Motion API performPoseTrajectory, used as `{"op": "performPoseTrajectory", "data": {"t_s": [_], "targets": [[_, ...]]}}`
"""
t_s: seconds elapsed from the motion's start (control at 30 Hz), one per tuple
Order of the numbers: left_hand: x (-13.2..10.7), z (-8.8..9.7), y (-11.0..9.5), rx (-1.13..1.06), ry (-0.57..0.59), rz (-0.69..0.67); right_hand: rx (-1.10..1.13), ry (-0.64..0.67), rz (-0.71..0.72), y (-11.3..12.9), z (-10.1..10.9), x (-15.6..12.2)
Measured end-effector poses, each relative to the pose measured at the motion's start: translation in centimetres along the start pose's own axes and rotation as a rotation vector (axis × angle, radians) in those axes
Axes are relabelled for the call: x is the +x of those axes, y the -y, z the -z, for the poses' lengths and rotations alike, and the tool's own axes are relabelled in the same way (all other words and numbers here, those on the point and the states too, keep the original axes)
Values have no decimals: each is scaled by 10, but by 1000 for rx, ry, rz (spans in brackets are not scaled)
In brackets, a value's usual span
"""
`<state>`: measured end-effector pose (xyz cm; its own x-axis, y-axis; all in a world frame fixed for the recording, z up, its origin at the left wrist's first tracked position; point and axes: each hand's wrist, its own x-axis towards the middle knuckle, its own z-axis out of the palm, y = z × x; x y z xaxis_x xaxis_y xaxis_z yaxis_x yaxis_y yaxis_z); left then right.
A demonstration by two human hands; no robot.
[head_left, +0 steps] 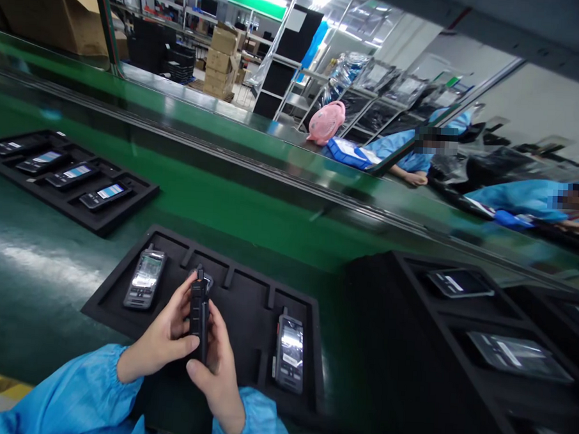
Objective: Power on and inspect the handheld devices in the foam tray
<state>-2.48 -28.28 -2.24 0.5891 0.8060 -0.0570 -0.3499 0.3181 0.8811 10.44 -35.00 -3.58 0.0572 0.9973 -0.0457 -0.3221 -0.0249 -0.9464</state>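
Both of my hands hold one black handheld device (199, 315) edge-on above a black foam tray (248, 292). My left hand (162, 339) wraps its left side, thumb across the lower body. From the right, my right hand (218, 370) pinches it, fingers closed along its edge. In the tray's left slot lies a second device (145, 279), screen up. A third device (290, 353) lies in the right slot.
Another black tray (102, 218) with several lit devices sits far left on the green conveyor belt (214, 194). A black stack of trays (456, 352) with screens stands at right. Two people in blue coats sit across the line. Cardboard boxes and racks stand behind.
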Motion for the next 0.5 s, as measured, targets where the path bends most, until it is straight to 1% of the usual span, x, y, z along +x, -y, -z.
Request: {"op": "performPoseTrajectory", "data": {"t_s": [0.23,0.37,0.5], "targets": [[-4,3,8,63,0,-11,25,-45,12,7,-3,3],[-5,2,7,86,5,-22,51,-32,9,6,-1,2],[-5,2,4,79,18,8,96,-21,6,5,0,1]]}}
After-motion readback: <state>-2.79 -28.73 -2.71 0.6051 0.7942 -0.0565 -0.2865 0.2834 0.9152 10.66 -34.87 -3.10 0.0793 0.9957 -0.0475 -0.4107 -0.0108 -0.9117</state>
